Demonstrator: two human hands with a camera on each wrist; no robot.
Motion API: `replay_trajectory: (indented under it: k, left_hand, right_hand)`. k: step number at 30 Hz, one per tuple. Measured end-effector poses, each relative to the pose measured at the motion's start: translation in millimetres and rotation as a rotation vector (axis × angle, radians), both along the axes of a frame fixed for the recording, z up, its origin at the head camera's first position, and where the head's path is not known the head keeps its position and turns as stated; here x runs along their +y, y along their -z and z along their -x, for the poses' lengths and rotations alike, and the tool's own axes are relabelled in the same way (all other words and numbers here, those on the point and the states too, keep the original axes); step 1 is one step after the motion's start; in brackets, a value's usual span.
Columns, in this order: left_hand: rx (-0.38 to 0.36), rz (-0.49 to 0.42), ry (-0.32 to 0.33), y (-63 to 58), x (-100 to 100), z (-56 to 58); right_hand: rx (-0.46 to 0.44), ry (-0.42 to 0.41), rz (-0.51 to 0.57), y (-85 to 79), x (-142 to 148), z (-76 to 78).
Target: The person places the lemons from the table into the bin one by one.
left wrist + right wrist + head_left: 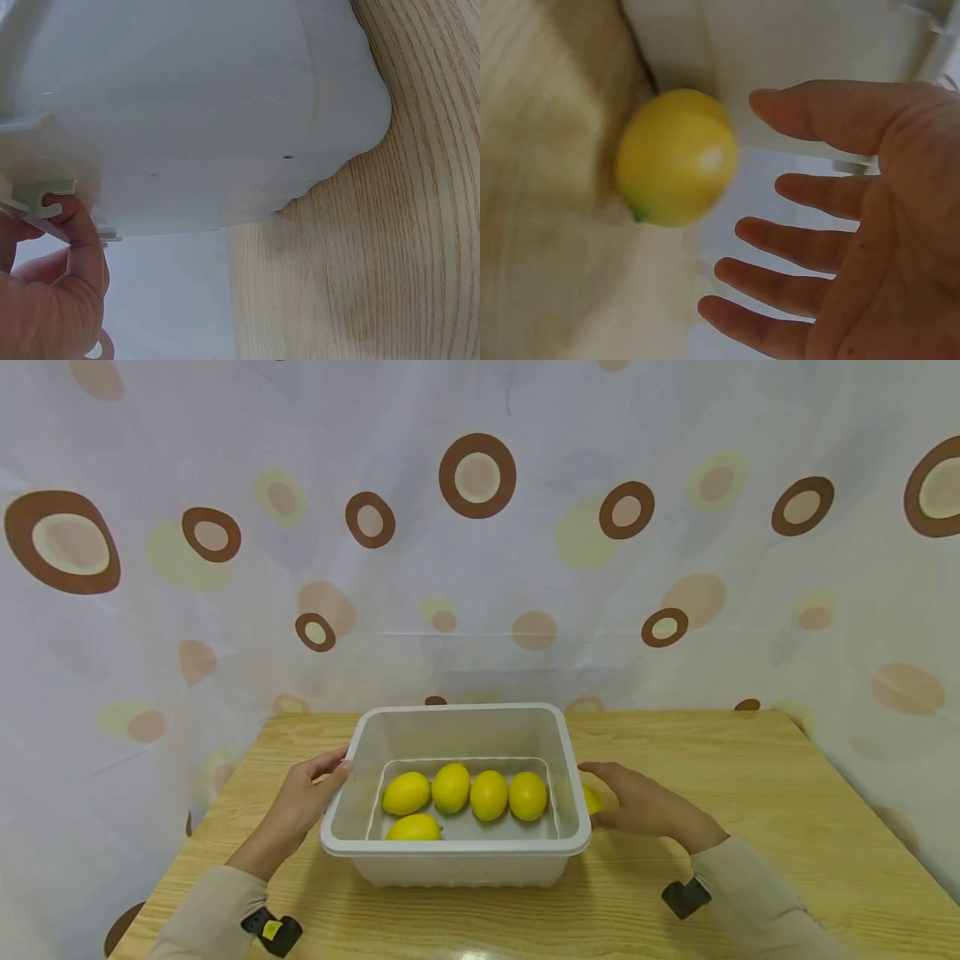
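A pale plastic bin (457,870) stands on the table with several yellow lemons (489,795) on its floor. My left hand (303,797) grips the bin's left rim; in the left wrist view its fingers (81,232) curl up under the edge. Beside the bin's right wall one more lemon (676,159) rests on the wood, mostly hidden by the bin and hand in the head view. My right hand (870,225) is held over it, fingers spread and slightly bent, with a gap between fingertips and fruit.
The wooden table (712,760) extends on both sides of the bin. Behind it hangs a white curtain (420,585) patterned with brown rings and pale spots. A black camera mount (272,932) sits on the left wrist, another camera mount (686,898) on the right.
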State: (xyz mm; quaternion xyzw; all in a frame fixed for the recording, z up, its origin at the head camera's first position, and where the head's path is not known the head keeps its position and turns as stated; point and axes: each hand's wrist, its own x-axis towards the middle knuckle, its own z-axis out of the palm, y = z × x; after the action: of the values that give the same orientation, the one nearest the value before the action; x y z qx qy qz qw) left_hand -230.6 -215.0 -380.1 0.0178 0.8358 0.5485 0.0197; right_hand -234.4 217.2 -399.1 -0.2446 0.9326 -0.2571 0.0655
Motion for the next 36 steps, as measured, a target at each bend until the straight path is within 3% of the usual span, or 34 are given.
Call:
replay_trajectory:
  k: [5, 10, 15, 24, 36]
  left_hand:
    - [0.005, -0.003, -0.005, 0.0, 0.3, 0.3]
    - [0.009, -0.011, -0.003, -0.1, 0.6, -0.1]
    - [0.009, -0.016, 0.001, -0.1, 0.1, -0.1]
    - [0.014, -0.021, 0.007, -1.1, 0.0, -1.0]
    - [0.0, -0.001, -0.004, -2.5, 0.9, -1.5]
  right_hand:
    - [0.01, -0.011, 0.068, 26.0, -5.6, 8.3]
    - [0.104, -0.061, 0.11, 38.8, -9.7, 12.7]
    - [0.143, -0.05, 0.116, 42.9, -13.9, 12.6]
    - [0.115, 0.066, 0.085, 48.9, -19.1, 14.1]
    - [0.055, 0.091, 0.072, 44.0, -12.6, 11.2]
